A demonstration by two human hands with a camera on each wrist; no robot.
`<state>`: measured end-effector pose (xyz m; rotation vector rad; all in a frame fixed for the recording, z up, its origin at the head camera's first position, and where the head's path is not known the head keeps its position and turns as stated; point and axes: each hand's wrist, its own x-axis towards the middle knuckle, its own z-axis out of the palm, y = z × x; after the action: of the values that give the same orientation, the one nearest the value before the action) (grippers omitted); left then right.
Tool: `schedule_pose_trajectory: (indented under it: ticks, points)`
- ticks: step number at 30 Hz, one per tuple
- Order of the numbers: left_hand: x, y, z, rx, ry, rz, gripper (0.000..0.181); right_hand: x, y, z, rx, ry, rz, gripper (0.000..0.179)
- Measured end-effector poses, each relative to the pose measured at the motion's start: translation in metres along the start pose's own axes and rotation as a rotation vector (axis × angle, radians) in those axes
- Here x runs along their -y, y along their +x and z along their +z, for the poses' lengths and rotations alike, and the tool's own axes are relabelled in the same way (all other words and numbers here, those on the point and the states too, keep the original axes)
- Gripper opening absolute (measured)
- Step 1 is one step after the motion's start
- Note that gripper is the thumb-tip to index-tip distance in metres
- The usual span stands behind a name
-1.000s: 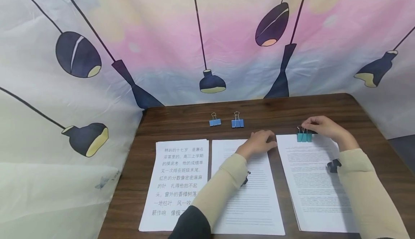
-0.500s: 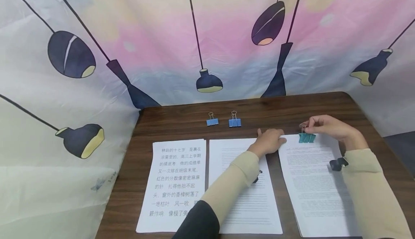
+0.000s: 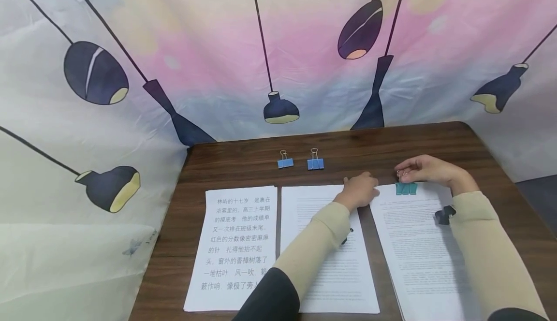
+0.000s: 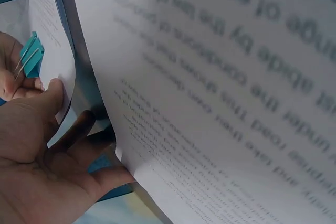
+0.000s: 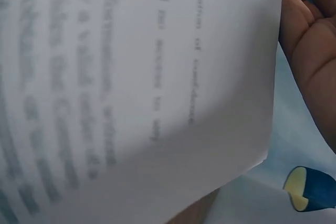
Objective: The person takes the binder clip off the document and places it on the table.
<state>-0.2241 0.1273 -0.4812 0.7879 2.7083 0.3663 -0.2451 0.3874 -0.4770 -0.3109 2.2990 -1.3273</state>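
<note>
Along the top edge of the right paper stack (image 3: 417, 253) sits a teal binder clip (image 3: 406, 189) with its wire handles pointing away from the pages. My right hand (image 3: 435, 170) pinches those handles between thumb and fingers. My left hand (image 3: 359, 190) is at the same stack's upper left corner, its thumb on the top sheet in the left wrist view, the other fingers spread past the edge. Its forearm crosses the middle paper stack (image 3: 313, 263). In the right wrist view, a printed sheet (image 5: 226, 108) hides the clip and most of the right hand.
A left paper stack (image 3: 237, 248) with large characters lies beside the middle one. Two blue binder clips, a left one (image 3: 285, 163) and a right one (image 3: 315, 164), lie toward the back of the dark wooden table (image 3: 235, 161). A lamp-patterned cloth (image 3: 209, 69) hangs right behind it.
The left hand has shifted right to the right stack's corner. The right hand and teal clip tilted and moved right, then back left and level; the stack's top edge moved slightly with them.
</note>
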Motion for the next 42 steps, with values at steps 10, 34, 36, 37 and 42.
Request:
schedule_pose_trajectory:
  ticks: [10,34,36,37,42]
  points:
    - [0.003,0.005,0.001,-0.015,0.028,0.019,0.037,-0.01,0.006,0.002,-0.034,0.003,-0.017,0.049]
    - [0.004,0.005,0.003,-0.005,0.033,0.039,0.03,0.001,0.015,-0.004,-0.036,0.015,-0.058,0.048]
    - [0.004,0.004,0.003,-0.013,0.022,0.04,0.03,0.004,0.016,-0.005,-0.034,-0.007,-0.065,0.048]
    - [0.004,0.004,0.003,-0.016,0.012,0.038,0.03,0.007,0.017,-0.006,-0.033,-0.021,-0.065,0.048]
    - [0.003,0.001,0.005,-0.023,-0.018,0.029,0.03,0.016,0.022,-0.007,-0.037,-0.022,-0.063,0.049]
